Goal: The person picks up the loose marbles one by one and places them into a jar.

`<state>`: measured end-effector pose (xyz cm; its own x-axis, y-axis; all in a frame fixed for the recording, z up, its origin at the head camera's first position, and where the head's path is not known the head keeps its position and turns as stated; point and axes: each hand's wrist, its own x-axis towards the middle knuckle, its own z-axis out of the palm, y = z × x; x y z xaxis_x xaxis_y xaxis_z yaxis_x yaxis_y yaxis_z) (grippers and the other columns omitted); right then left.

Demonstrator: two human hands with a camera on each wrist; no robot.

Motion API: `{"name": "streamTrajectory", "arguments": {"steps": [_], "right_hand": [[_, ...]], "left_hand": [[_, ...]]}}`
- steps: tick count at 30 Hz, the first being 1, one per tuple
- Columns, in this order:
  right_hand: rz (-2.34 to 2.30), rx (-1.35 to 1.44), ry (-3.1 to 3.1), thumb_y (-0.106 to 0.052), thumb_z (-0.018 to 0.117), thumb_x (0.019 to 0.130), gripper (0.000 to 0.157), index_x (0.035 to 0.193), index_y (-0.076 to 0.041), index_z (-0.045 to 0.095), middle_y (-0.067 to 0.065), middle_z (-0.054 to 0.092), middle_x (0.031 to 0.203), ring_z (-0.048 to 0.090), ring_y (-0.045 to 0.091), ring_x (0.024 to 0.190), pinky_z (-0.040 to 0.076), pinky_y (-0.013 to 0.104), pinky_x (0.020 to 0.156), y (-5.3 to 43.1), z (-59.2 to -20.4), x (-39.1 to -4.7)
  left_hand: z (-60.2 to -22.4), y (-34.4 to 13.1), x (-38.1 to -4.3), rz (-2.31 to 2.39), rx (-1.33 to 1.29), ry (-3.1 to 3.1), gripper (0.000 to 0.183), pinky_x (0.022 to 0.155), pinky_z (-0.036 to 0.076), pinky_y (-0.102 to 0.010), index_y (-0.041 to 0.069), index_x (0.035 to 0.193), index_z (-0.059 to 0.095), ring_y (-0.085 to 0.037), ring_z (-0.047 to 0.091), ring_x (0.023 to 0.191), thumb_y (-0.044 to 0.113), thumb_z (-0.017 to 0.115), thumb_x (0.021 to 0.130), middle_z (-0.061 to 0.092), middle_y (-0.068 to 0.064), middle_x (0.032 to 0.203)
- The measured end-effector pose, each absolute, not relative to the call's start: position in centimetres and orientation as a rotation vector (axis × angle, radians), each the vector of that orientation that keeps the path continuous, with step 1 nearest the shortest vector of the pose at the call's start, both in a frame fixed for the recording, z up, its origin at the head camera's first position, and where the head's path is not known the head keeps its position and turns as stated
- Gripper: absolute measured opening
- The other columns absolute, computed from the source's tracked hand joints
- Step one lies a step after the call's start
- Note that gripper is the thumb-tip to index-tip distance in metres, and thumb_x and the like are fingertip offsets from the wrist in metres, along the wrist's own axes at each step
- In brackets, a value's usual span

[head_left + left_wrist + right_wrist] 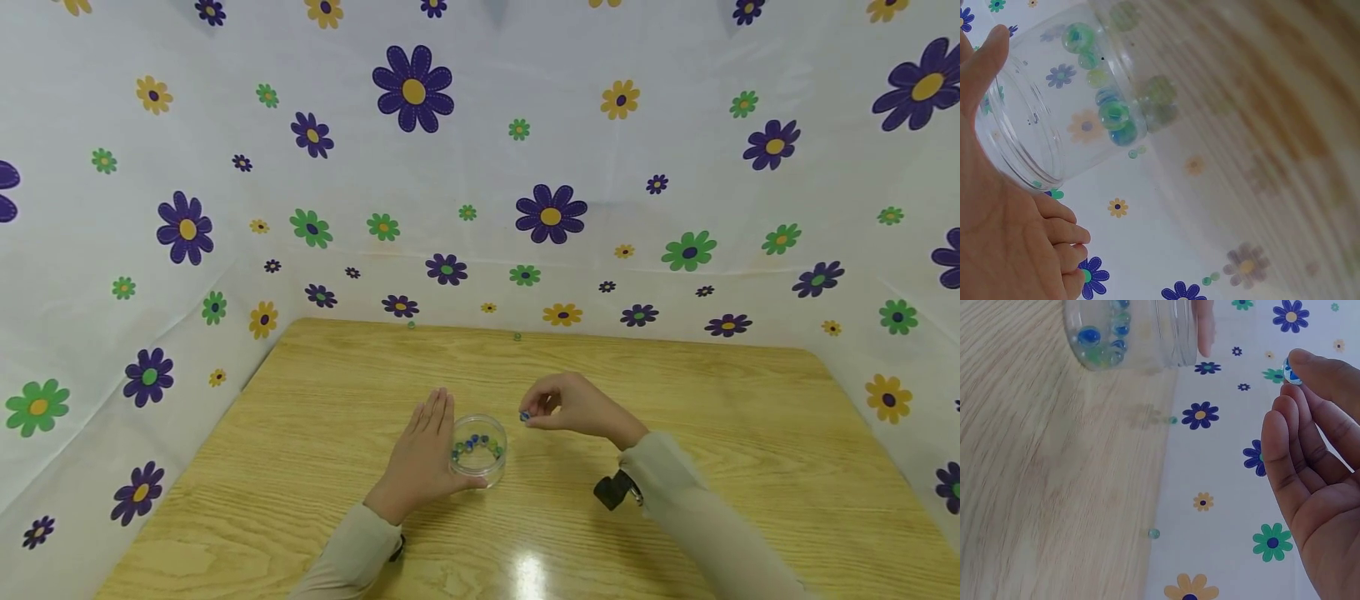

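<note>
A clear round jar (491,473) stands on the wooden table with several blue and green glass marbles (475,440) at its bottom. My left hand (423,454) rests against the jar's left side, fingers straight and the thumb stretched across its near side. To the right of the jar, my right hand (573,407) pinches a blue and clear marble (1292,372) between thumb and fingertips. That marble is above table height and apart from the jar. In the left wrist view, marbles (1114,115) show through the jar's clear wall.
Two small greenish marbles, one left (411,325) and one right (517,337), lie at the table's far edge. A white cloth (480,167) with printed flowers hangs behind and along both sides of the wooden table (675,400).
</note>
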<state>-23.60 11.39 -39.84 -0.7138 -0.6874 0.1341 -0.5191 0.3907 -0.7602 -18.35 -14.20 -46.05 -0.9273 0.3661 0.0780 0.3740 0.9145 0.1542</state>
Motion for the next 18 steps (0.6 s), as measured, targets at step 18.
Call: {"name": "streamTrajectory", "arguments": {"steps": [18], "right_hand": [[-1.302,-1.045,2.371,-0.010,0.071,0.083,0.010,0.091,-0.004,0.071,0.009,0.068,0.083,0.058,0.003,0.070,0.054,0.019,0.069,8.7,-42.1,-24.7]], "left_hand": [[-46.1,-14.2,-18.4,-0.239,-0.597,-3.006,0.125,0.118,0.019,-0.047,-0.008,0.147,0.016,-0.035,0.013,0.146,0.075,0.064,0.066,0.016,-0.024,0.155]]}}
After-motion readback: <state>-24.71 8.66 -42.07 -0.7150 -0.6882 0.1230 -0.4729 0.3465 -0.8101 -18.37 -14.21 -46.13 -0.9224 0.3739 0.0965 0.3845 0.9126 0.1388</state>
